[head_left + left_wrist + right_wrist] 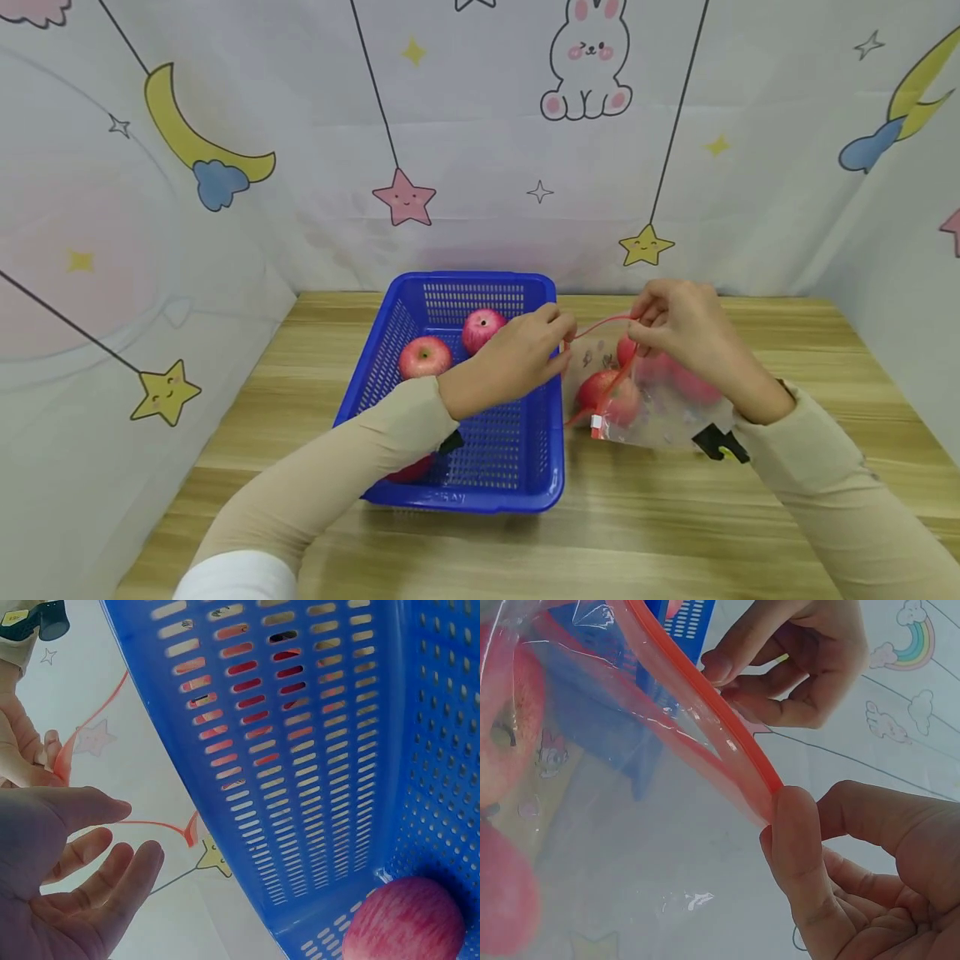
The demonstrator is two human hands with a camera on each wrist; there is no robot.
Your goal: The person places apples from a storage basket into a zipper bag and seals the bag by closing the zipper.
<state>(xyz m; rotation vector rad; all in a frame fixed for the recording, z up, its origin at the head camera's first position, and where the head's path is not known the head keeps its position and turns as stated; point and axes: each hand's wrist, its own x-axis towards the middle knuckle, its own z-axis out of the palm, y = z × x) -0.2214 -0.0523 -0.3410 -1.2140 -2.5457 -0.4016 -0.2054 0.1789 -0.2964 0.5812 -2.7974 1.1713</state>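
Note:
A clear zip bag [660, 429] with an orange-red zip edge lies on the table and holds several red apples [606, 400]. My right hand [686, 329] pinches the bag's zip edge [739, 746] between thumb and finger, and the mouth gapes. Over the basket's right rim reaches my left hand [517, 350], close to the other end of that mouth. In the left wrist view its thumb [86, 808] and loosely bent fingers stand apart with nothing between them. The blue basket [551, 467] contains red apples [425, 358]; one near its front [411, 472] is mostly hidden by my left arm.
The basket and bag stand side by side on a wood-grain table [600, 542]. White curtains [480, 150] printed with stars, moons and a rabbit enclose the back and sides. A white slider [596, 425] sits at the near end of the zip.

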